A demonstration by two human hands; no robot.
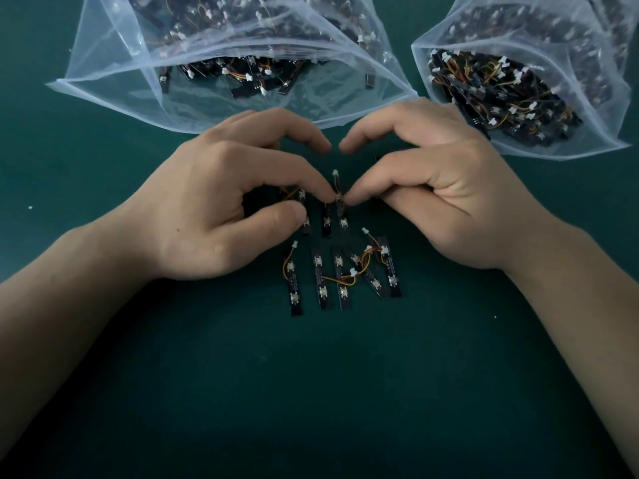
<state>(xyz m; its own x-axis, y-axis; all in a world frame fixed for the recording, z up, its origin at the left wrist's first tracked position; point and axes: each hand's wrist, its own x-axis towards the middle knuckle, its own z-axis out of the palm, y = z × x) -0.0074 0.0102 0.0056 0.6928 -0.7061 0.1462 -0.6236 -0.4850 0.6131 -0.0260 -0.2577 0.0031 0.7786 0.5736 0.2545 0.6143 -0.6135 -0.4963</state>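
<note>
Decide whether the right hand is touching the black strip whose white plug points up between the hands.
Touching. The head view shows fingertips of the right hand pinching the top of the strip, opposite the left hand.

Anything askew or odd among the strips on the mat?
Yes. In the near row, one button strip lies slanted between its neighbours while the rest sit roughly parallel, and its wires tangle with theirs. The pinched strip between the left hand and right hand looks straight. Nothing looks spilled.
</note>
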